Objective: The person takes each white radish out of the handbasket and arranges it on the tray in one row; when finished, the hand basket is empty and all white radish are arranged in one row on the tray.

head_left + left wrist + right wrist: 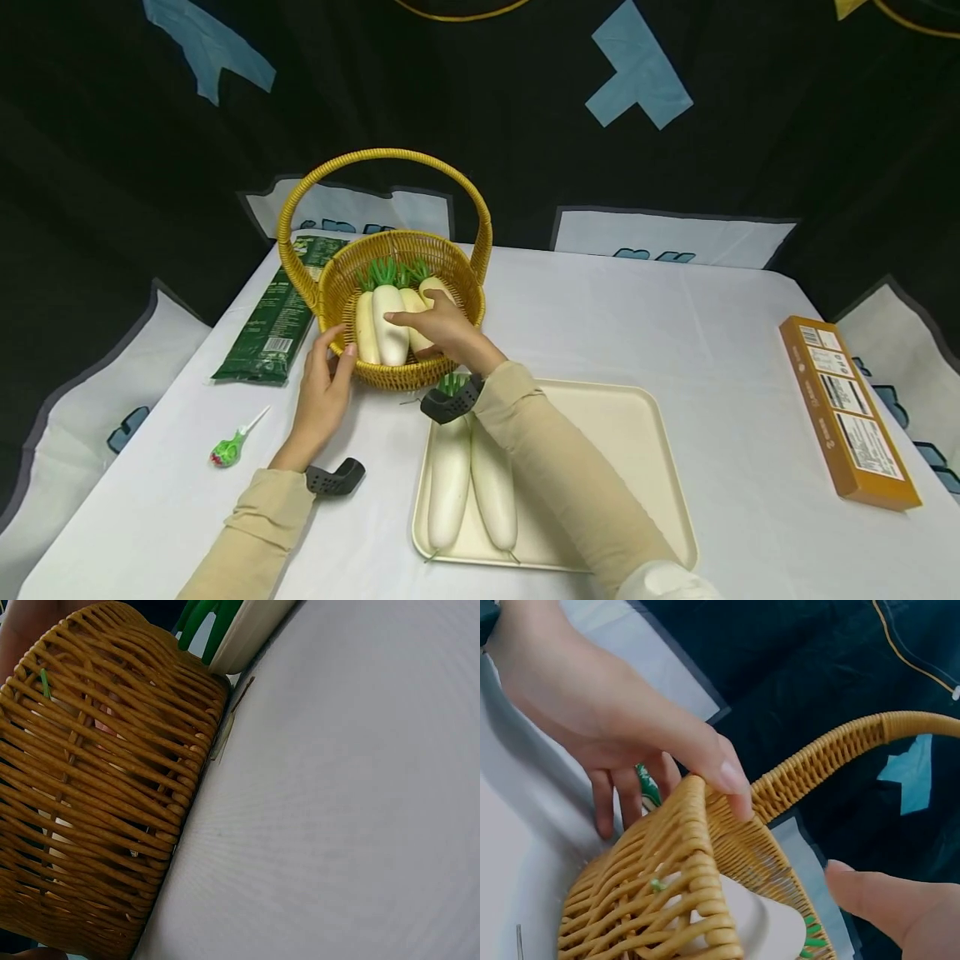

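In the head view, a yellow wicker basket (402, 379) with a tall hooped handle holds several white radishes (391, 327) with green tops. At its near left rim, my left hand (322, 396) holds on. The right wrist view shows the thumb and a finger of the left hand (652, 727) over the rim, other fingers outside. Above the radishes my right hand (450, 331) reaches into the basket, thumb extended, with nothing visibly pinched; some fingertips are hidden. Two more long white radishes (450, 492) lie side by side on a cream tray (607, 433), partly under my right forearm.
A dark green packet (273, 325) lies left of the basket, partly behind it. Nearer on the left is a lollipop (228, 450) in a green wrapper. An orange-brown box (847, 412) lies by the table's right edge. Black cloth (525, 125) hangs behind the white table.
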`<state>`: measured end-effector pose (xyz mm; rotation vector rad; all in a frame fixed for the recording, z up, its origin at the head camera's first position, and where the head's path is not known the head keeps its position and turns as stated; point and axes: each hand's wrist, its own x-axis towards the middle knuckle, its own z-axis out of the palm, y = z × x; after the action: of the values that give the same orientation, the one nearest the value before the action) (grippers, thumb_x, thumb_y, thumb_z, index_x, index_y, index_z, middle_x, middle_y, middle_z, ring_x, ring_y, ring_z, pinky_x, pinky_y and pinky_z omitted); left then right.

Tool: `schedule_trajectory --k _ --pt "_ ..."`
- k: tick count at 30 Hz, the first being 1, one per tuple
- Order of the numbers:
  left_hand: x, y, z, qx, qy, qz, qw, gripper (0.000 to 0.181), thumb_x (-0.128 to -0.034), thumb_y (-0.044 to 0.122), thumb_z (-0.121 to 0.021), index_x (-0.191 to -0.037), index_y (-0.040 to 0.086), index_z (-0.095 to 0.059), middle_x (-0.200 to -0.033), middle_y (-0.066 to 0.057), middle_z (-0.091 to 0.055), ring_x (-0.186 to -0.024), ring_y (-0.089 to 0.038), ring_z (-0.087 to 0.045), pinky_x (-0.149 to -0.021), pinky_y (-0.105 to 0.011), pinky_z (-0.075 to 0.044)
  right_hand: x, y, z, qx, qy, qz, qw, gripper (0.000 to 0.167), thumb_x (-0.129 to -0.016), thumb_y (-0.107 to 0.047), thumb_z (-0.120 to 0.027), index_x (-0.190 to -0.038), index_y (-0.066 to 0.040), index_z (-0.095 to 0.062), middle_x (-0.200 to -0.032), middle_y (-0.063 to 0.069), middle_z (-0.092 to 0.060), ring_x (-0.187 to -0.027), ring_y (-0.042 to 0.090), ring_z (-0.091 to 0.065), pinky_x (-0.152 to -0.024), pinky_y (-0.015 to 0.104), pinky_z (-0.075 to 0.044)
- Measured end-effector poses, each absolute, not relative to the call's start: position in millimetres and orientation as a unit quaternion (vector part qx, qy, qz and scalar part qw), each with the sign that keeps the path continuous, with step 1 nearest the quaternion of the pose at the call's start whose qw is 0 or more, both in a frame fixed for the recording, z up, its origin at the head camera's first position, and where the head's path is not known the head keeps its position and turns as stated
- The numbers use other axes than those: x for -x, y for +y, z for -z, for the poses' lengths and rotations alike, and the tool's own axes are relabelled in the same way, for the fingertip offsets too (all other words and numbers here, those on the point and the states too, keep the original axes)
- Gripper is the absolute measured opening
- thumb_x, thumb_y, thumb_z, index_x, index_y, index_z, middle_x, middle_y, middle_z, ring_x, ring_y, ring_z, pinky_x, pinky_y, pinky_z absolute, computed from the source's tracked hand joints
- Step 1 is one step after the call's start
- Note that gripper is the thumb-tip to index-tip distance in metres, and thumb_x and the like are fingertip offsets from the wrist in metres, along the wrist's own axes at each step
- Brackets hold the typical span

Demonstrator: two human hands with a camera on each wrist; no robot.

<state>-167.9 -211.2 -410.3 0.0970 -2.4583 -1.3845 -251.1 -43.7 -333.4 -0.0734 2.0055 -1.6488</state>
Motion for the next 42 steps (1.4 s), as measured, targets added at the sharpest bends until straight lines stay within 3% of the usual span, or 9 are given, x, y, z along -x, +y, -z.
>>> schedule_trajectory --k 4,8,14,21,26,30,37,42 --pt "167.2 -212.0 410.0 -0.034 -0.860 0.483 0.159 0.049 -0.0969 0.040 -0.034 -0.139 0.016 -0.028 -0.140 -0.023 -0.028 -0.126 -0.040 -0.035 -0.101 -0.053 -0.035 249.6 -47.2 332.4 0.026 0.753 0.600 0.268 0.085 -0.078 -0.017 -0.071 -0.144 -0.016 -0.018 -0.144 0.016 -0.030 -0.125 0.028 -0.042 -0.074 0.039 -0.055" --pt "167.1 -212.2 409.7 -0.034 -0.861 0.482 0.156 0.050 -0.0968 0.041 -0.034 -0.139 0.016 -0.028 -0.140 -0.022 -0.027 -0.127 -0.039 -0.035 -0.101 -0.053 -0.035 247.7 -48.5 332.3 0.025 0.762 0.595 0.255 0.085 -0.075 -0.007 -0.073 -0.143 -0.016 -0.023 -0.141 0.020 -0.034 -0.111 0.029 -0.055 -0.068 0.035 -0.056" --pt "166.7 -212.7 409.2 -0.035 -0.862 0.482 0.153 0.050 -0.0969 0.041 -0.033 -0.140 0.016 -0.027 -0.141 -0.023 -0.026 -0.126 -0.040 -0.035 -0.100 -0.054 -0.035 242.1 -53.0 335.1 0.061 0.800 0.561 0.204 0.086 -0.072 -0.014 -0.077 -0.142 -0.015 -0.027 -0.135 0.021 -0.041 -0.080 0.030 -0.066 -0.055 0.029 -0.055" --pt "165.8 -214.4 408.8 -0.033 -0.859 0.485 0.159 0.049 -0.0971 0.039 -0.034 -0.139 0.014 -0.028 -0.140 -0.022 -0.027 -0.128 -0.037 -0.032 -0.102 -0.053 -0.033 237.6 -60.4 338.0 0.082 0.841 0.517 0.140 0.081 -0.073 -0.020 -0.077 -0.139 -0.011 -0.031 -0.125 0.022 -0.050 -0.085 0.028 -0.064 -0.049 0.024 -0.053" --pt "166.1 -214.1 409.3 -0.033 -0.860 0.486 0.156 0.050 -0.0970 0.040 -0.034 -0.140 0.015 -0.027 -0.140 -0.022 -0.027 -0.128 -0.037 -0.033 -0.102 -0.052 -0.033 242.1 -56.7 341.3 0.091 0.815 0.542 0.184 0.079 -0.075 -0.019 -0.074 -0.141 -0.016 -0.030 -0.114 0.020 -0.057 -0.072 0.023 -0.065 -0.055 0.027 -0.054" --pt "167.0 -213.1 409.9 -0.035 -0.859 0.487 0.157 0.050 -0.0969 0.040 -0.034 -0.140 0.015 -0.028 -0.140 -0.022 -0.027 -0.128 -0.037 -0.034 -0.102 -0.052 -0.034 247.1 -51.9 340.1 0.101 0.795 0.548 0.239 0.071 -0.079 -0.019 -0.071 -0.139 -0.023 -0.034 -0.122 0.016 -0.053 -0.070 0.020 -0.064 -0.062 0.030 -0.055" --pt "167.7 -211.9 411.0 -0.034 -0.859 0.488 0.152 0.051 -0.0967 0.041 -0.034 -0.140 0.015 -0.027 -0.142 -0.020 -0.025 -0.131 -0.035 -0.030 -0.104 -0.051 -0.032 250.6 -46.8 338.3 0.115 0.768 0.565 0.280 0.059 -0.083 -0.014 -0.066 -0.135 -0.030 -0.042 -0.127 0.014 -0.047 -0.073 0.022 -0.063 -0.064 0.031 -0.055" --pt "168.1 -211.5 410.5 -0.032 -0.858 0.489 0.154 0.051 -0.0967 0.041 -0.034 -0.140 0.015 -0.027 -0.142 -0.020 -0.026 -0.130 -0.036 -0.030 -0.104 -0.052 -0.031 253.4 -42.0 337.8 0.093 0.729 0.607 0.304 0.053 -0.086 -0.007 -0.060 -0.133 -0.029 -0.046 -0.109 0.013 -0.057 -0.071 0.019 -0.061 -0.080 0.041 -0.053"
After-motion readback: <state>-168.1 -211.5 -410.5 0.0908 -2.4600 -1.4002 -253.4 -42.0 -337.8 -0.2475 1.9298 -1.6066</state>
